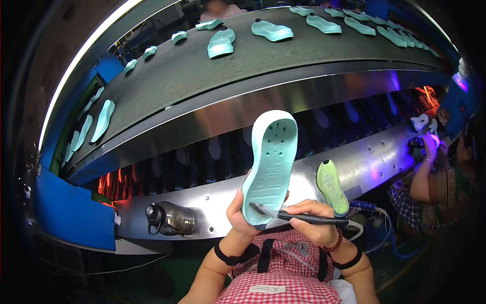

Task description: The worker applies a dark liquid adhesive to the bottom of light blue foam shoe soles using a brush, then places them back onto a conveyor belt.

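My left hand point(239, 215) grips a pale turquoise shoe sole point(273, 162) by its lower end, fingers wrapped around the edge. The sole stands tilted up with its hollow side facing me, showing small holes near the top and ridges lower down. In my right hand point(316, 223) is a black-handled brush point(314, 219), pinched between thumb and fingers. Its tip touches or hovers just over the sole's inner face near the lower end; contact is hard to tell. A pale tube runs from the brush's handle end.
A yellow-green sole point(331, 185) lies on the metal ledge point(223, 202), right of my hands. A dark flask point(172, 218) lies on its left part. Beyond, a dark conveyor belt point(187, 71) carries several turquoise soles. Another person's hand point(429, 147) works at the far right.
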Demonstrator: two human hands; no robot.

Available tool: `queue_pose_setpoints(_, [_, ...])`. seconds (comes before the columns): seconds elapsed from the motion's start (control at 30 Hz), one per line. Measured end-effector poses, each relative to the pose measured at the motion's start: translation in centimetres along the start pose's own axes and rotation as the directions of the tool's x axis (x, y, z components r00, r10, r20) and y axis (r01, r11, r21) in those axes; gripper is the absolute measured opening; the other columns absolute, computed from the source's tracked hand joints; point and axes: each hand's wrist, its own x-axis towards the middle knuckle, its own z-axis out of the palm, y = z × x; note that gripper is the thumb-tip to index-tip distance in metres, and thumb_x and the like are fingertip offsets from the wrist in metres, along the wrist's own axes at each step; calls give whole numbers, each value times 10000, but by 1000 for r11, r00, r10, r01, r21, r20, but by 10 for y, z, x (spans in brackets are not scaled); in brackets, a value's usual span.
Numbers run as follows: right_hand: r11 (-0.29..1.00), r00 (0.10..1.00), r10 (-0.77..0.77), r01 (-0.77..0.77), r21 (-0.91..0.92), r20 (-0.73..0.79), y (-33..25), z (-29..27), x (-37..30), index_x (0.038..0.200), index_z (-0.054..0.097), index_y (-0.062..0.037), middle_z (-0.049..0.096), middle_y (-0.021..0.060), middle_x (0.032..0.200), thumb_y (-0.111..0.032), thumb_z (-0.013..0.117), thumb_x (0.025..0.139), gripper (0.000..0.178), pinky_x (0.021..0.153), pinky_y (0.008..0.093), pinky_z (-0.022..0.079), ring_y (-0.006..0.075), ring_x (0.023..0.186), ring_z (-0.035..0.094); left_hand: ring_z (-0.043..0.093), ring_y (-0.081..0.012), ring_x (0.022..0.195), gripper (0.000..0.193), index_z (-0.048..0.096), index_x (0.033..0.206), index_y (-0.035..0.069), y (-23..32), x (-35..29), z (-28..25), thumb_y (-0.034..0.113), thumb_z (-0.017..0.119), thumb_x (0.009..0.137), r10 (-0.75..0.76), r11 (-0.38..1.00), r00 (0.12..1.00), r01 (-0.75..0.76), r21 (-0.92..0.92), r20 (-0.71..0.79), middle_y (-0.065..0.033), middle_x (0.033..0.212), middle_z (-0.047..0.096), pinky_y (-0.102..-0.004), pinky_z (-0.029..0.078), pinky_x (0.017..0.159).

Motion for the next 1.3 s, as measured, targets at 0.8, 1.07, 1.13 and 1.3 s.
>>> queue_pose_setpoints(0.8, [955, 822, -48, 204, -216, 567, -17, -35, 13, 945, 619, -38, 634, 97, 954, -32, 650, 711, 236, 740, 302, 499, 242, 861, 618, 508, -250, 1065, 518, 367, 1254, -24, 23, 12, -2, 288, 457, 851, -518, 839, 854, 518, 166, -49, -172, 1207, 470, -346, 388, 926])
queue_pose_setpoints(1.07, [921, 742, -45, 291, -261, 669, -14, -48, 10, 954, 621, -69, 626, 84, 968, -71, 625, 720, 234, 774, 309, 478, 218, 901, 601, 509, -210, 1051, 465, 427, 1221, -22, 27, 6, 0, 264, 483, 859, -611, 683, 772, 625, 378, -173, -149, 1187, 493, -306, 400, 901])
queue_pose_setpoints(1.13, [906, 707, 37, 275, -323, 706, -18, -55, 8, 951, 622, -77, 626, 74, 965, -35, 617, 685, 269, 766, 314, 476, 217, 898, 600, 517, -195, 1033, 442, 455, 1203, -15, 28, 6, 2, 255, 497, 855, -615, 661, 760, 643, 386, -213, -139, 1173, 505, -290, 412, 880])
queue_pose_setpoints(1.3, [867, 731, 23, 325, -378, 682, -16, -66, 7, 1017, 584, -101, 606, 53, 1037, -61, 518, 730, 296, 722, 302, 484, 227, 872, 607, 552, -178, 973, 433, 450, 1211, -10, 32, 3, 4, 228, 506, 853, -600, 640, 764, 636, 431, -237, -136, 1155, 518, -258, 457, 813])
